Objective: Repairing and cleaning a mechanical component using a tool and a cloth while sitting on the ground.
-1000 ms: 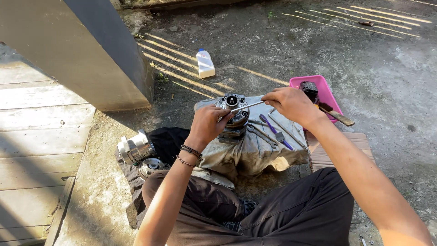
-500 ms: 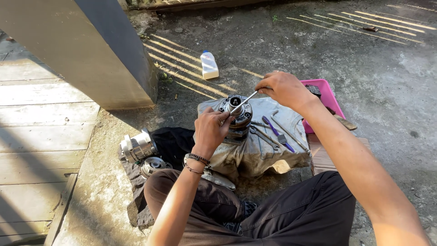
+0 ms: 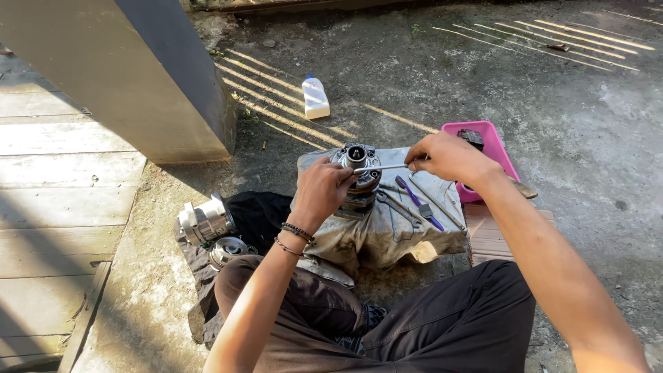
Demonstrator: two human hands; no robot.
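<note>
**Metal hub assembly held and tooled on cloth-covered block**

Metal is the main material at my work point: a round grey hub assembly (image 3: pixel 357 169) stands upright on a block draped with a dirty pale cloth (image 3: pixel 387 228), directly ahead of my knees at 12 o'clock.

1. My left hand (image 3: pixel 322 191) is closed around the hub's near-left side, at about 8 o'clock from its centre, fingers curled against the housing. Beaded bracelets sit on that wrist.
2. My right hand (image 3: pixel 449 157) is at 3 o'clock from the hub, closed in a pinch grip on the outer end of a thin metal rod tool (image 3: pixel 381 167). The rod lies nearly level, and its far end reaches the top centre of the hub.
3. Both hands are therefore level with the hub, one on each side, the left touching it and the right apart from it, linked only by the rod.

Surroundings:
- Loose wrenches (image 3: pixel 400 206) and a purple-handled tool (image 3: pixel 418 202) lie on the cloth below my right hand.
- Pink tray (image 3: pixel 494 141) at 2 o'clock, behind my right wrist.
- White plastic bottle (image 3: pixel 315 97) on the concrete at 11 o'clock, well apart.
- Second metal housing (image 3: pixel 204 221) on a black cloth at 9 o'clock, near my left knee.
</note>
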